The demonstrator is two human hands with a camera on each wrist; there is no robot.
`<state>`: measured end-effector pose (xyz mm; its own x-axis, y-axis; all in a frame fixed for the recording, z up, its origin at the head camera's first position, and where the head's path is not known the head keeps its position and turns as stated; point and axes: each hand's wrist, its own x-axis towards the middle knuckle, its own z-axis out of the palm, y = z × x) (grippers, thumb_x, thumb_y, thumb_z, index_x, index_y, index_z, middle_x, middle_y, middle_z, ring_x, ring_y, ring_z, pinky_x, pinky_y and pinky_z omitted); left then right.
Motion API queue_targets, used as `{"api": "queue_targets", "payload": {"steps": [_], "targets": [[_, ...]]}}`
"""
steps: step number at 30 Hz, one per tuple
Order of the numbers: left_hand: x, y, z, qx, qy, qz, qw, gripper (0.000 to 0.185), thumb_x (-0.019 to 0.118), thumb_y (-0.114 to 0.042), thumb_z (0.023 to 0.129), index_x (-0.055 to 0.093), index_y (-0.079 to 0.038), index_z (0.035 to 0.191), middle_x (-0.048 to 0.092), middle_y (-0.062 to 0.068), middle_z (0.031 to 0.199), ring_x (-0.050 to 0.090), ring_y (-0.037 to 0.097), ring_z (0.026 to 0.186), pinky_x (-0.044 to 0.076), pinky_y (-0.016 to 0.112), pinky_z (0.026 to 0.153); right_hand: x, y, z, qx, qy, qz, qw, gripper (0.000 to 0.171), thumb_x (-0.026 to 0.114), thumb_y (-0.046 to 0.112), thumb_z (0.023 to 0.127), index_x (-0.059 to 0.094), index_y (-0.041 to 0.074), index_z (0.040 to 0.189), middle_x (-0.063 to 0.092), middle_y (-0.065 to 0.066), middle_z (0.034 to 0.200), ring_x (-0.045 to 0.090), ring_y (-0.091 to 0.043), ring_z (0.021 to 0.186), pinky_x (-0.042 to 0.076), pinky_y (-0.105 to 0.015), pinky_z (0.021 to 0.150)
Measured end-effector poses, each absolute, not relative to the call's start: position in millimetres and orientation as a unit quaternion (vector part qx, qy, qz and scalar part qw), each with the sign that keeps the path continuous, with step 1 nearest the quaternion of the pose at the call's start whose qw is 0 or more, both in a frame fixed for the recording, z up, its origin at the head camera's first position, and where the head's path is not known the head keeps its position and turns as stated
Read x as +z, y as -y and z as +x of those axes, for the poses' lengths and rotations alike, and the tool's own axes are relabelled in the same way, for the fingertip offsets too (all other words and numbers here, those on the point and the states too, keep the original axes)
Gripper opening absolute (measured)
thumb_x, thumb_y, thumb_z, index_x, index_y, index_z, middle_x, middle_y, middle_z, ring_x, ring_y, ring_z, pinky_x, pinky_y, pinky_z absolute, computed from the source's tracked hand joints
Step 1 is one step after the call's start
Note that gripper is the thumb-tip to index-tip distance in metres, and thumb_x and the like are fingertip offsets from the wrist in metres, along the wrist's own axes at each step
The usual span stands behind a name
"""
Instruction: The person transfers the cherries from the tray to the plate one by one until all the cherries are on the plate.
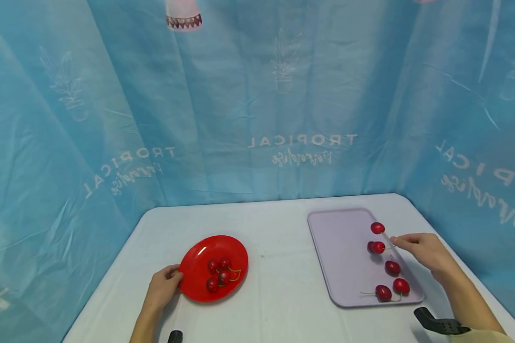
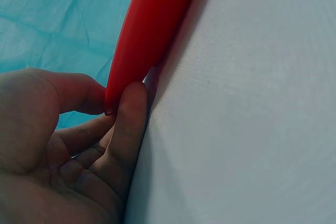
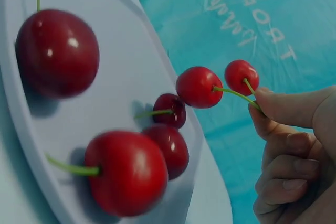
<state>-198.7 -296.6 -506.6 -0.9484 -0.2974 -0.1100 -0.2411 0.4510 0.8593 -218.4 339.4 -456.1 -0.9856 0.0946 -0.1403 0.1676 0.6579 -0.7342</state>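
Observation:
A red plate (image 1: 197, 281) with several cherries (image 1: 221, 274) sits at the front left of the white table. My left hand (image 1: 176, 276) grips its left rim; in the left wrist view the thumb and a finger (image 2: 131, 108) pinch the plate's edge (image 2: 149, 30). A lilac tray (image 1: 339, 247) lies to the right with several cherries (image 1: 392, 267) along its right side. My right hand (image 1: 396, 240) pinches the stems of two cherries (image 1: 377, 228) at the tray's far right. In the right wrist view those two cherries (image 3: 198, 86) hang from the fingertips (image 3: 273, 103), apparently just above the tray (image 3: 121, 61).
A blue printed curtain (image 1: 257, 119) closes in the table at the back and both sides. The white table (image 1: 279, 238) has bare cloth between plate and tray. Black camera straps (image 1: 439, 325) show at the wrists.

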Motion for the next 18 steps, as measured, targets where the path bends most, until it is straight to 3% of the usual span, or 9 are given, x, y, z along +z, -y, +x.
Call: {"api": "queue_targets", "payload": {"steps": [10,14,18], "targets": [[-508.5,297.6,-199.2,-0.501,0.851,0.156,0.031,0.040,0.053,-0.013,0.090,0.055,0.004,0.126,0.063,0.018,0.104,0.062,0.019,0.074,0.054,0.024,0.061,-454.3,-303.4,-221.7,-0.429,-0.902,0.048,0.032,0.066,0.061,0.050,0.089,0.061,-0.008,0.120,0.051,-0.031,0.124,0.036,-0.050,0.118,0.034,-0.069,0.088],[-508.3,297.9,-199.2,-0.495,0.854,0.156,0.033,0.040,0.053,-0.013,0.090,0.056,0.004,0.126,0.063,0.016,0.102,0.061,0.019,0.074,0.053,0.023,0.061,-454.0,-287.9,-226.0,-0.437,-0.897,0.045,0.043,0.060,0.062,0.050,0.088,0.066,-0.002,0.115,0.063,-0.021,0.111,0.044,-0.041,0.113,0.039,-0.060,0.087],[-507.7,297.9,-198.1,-0.494,0.856,0.149,0.035,0.040,0.054,-0.013,0.091,0.055,0.005,0.126,0.063,0.016,0.102,0.061,0.019,0.075,0.053,0.022,0.061,-455.5,-275.2,-231.4,-0.445,-0.893,0.046,0.043,0.060,0.064,0.053,0.086,0.068,0.000,0.113,0.063,-0.017,0.104,0.047,-0.033,0.101,0.042,-0.047,0.078]]}}
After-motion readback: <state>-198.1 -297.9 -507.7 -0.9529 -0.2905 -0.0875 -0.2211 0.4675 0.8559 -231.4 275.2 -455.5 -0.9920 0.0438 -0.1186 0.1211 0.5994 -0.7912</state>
